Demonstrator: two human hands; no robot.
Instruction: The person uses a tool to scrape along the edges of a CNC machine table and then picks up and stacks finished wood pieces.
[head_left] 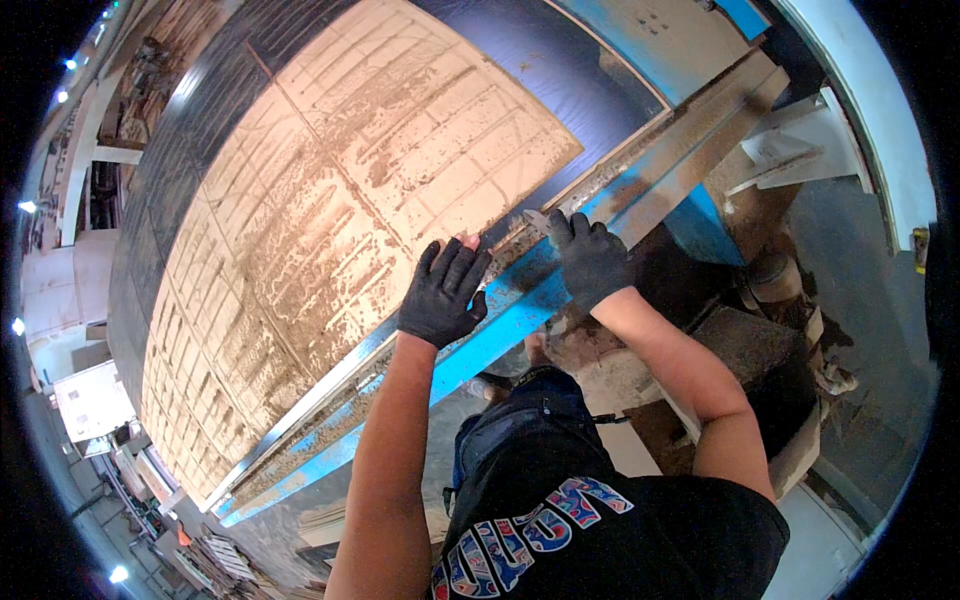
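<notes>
Blade-like tool [537,220] by the table's blue near edge [508,322] looks light, stiff; hold its rear, where right hand [592,262] has fingers closed; left hand [443,295] has fingers slightly apart.

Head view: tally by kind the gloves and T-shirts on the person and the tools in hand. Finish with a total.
Black gloves: 2
Black T-shirt with multicoloured lettering: 1
Grey pointed hand tool: 1
Total: 4

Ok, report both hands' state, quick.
Left hand: open, nothing visible in it.
Right hand: closed on a grey blade-like tool.
</notes>
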